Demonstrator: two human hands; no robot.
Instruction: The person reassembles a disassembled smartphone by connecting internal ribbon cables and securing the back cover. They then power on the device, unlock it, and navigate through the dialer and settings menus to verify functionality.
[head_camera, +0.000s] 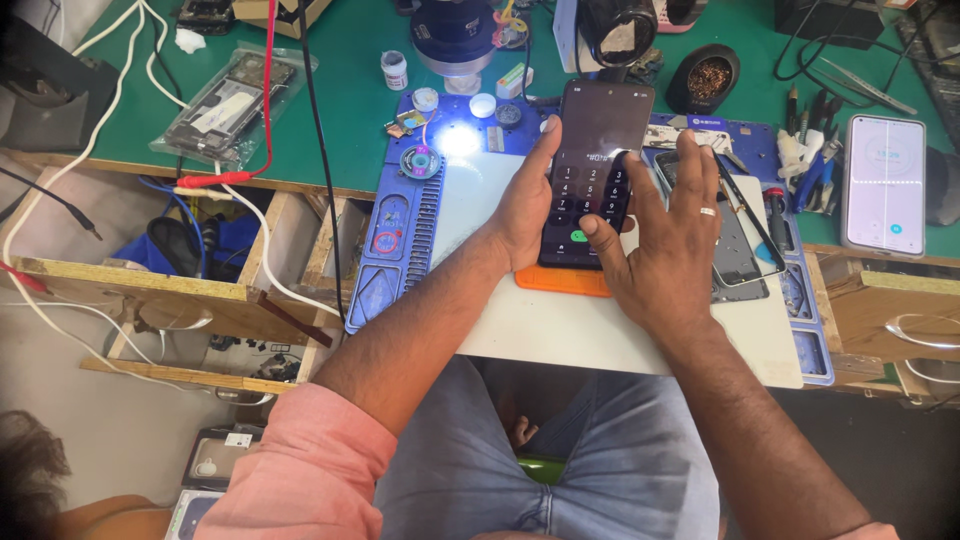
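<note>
Black smartphone, dial pad lit, upright over the white mat on the green desk: left hand clamped on its edge, right hand spread open, thumb keying; best held steady, tapped lightly.

Your left hand curls in a sideways grip, thumb raised far; your right hand spreads flat, thumb extended left.
</note>
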